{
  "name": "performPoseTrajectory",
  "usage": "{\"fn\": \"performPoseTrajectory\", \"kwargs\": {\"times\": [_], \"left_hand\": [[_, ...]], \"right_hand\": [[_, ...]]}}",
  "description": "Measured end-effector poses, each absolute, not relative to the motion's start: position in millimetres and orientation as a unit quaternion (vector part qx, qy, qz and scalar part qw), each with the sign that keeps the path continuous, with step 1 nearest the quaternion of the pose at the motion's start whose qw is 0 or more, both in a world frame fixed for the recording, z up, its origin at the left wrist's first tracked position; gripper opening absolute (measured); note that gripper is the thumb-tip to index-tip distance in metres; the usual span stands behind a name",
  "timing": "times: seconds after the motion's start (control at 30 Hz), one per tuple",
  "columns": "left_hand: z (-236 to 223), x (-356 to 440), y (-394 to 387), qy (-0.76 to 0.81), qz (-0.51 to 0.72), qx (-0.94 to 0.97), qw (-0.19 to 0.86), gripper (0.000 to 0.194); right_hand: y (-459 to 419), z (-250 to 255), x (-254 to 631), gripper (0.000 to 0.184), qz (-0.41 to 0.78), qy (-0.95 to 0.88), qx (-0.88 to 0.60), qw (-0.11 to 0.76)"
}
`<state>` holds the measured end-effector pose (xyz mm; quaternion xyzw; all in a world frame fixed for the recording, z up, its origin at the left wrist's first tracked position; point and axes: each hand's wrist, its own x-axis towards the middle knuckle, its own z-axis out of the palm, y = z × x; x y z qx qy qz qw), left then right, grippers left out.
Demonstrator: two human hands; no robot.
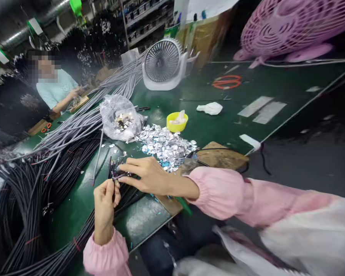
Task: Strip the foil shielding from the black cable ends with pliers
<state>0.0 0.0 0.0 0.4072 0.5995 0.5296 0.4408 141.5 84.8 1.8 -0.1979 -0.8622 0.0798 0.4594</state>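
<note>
I have the left hand over the near edge of the green bench, its grip drawn tight, thumb against fingers, around a dark cable end. My right hand comes in from the near edge, palm down, its grip narrowed to a fingertip pinch on the thin wires of that same end; exactly which strands it has, I cannot tell, as the fingers hide part of them. Both hands meet there, just inside the near edge, and a pink sleeve covers the right forearm.

To the left I see thick bundles of black cables, with grey cables running toward the far edge. Past my right hand lies a heap of foil scraps, with a clear plastic bag and a yellow bowl beside it. A brown board lies at the near edge. Farther in stands a white fan. Across the far edge, a co-worker sits with hands raised before them.
</note>
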Motion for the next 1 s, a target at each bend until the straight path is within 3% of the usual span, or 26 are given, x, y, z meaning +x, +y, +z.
{"fn": "performPoseTrajectory", "kwargs": {"times": [0.23,0.47,0.57,0.77,1.0], "left_hand": [[-1.7,-10.5,-5.1,0.609,0.517,0.423,0.429,0.043],[-8.1,-18.8,-9.6,0.631,0.511,0.452,0.37,0.039],[-5.8,-17.1,-9.0,0.621,0.519,0.458,0.368,0.038],[-2.1,-7.6,-3.9,0.612,0.524,0.437,0.399,0.039],[-0.2,1.6,-2.6,0.636,0.503,0.438,0.388,0.04]], "right_hand": [[88.0,-4.0,140.3,0.033,0.006,-0.859,-0.147,0.49],[87.8,-4.1,139.9,0.034,0.026,-0.867,-0.128,0.481],[87.6,-2.7,140.2,0.033,0.085,-0.859,-0.125,0.489],[89.7,4.9,140.8,0.024,0.329,-0.79,-0.173,0.488],[91.6,3.4,140.2,0.011,0.364,-0.791,-0.133,0.474]]}}
